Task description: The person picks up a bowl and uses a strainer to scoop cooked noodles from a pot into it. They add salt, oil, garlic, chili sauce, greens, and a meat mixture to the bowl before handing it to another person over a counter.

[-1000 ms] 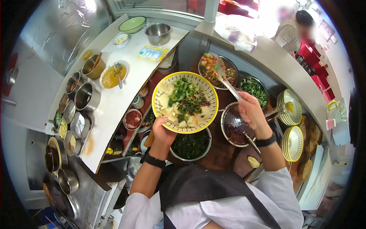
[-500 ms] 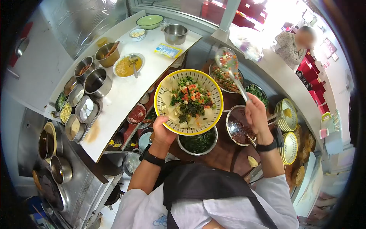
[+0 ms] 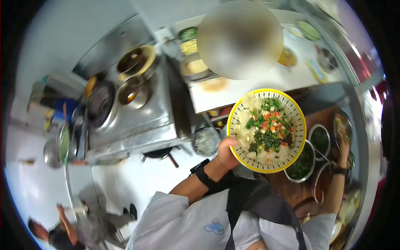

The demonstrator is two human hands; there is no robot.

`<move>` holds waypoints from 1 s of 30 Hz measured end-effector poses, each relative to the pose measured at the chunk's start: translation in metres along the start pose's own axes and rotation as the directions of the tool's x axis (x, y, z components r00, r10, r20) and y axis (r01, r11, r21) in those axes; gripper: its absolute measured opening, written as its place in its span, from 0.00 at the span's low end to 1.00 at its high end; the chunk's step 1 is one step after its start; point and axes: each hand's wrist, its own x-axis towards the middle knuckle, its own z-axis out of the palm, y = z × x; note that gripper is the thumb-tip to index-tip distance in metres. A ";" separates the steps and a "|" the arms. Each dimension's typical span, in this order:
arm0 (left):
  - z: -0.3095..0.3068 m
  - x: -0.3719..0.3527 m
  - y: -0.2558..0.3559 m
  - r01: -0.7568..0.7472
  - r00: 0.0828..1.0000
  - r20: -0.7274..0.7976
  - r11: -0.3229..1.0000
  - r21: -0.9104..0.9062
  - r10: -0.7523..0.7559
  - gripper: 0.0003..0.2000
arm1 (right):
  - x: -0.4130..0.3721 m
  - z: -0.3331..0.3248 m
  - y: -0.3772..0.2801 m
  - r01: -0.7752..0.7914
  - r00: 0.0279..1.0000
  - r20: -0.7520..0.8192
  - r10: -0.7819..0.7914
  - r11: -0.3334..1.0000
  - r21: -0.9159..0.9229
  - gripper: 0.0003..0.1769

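Note:
My left hand [image 3: 228, 155] grips the near left edge of a yellow-rimmed bowl [image 3: 298, 121], thumb over the rim. Pale flat pieces, chopped greens and diced red and orange bits fill the bowl. At the right, my right hand [image 3: 344, 151] is at the near edge of a metal bowl [image 3: 342, 125] of chopped vegetables; its fingers are smeared, and I cannot tell what they hold. Chopped greens lie in a metal bowl [image 3: 311, 160] just right of the yellow-rimmed bowl and in a smaller one [image 3: 328, 143] beyond.
A white counter [image 3: 210, 98] with containers runs along the back, partly covered by a blurred patch. On the left is a steel stove [image 3: 154, 112] with pots. Another person [image 3: 73, 231] is at lower left. Stacked bowls [image 3: 348, 208] stand at far right.
The view has swung left, bringing the stove and another person into sight. My right hand, which held a spoon of diced vegetables up, has lowered to the vegetable bowl. My left hand keeps the yellow-rimmed bowl.

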 end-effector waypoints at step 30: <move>-0.194 -0.370 0.272 -0.838 0.394 -0.474 0.520 0.166 0.787 0.39 | 0.009 0.032 -0.933 0.417 0.304 0.531 -0.791 0.611 0.672 0.09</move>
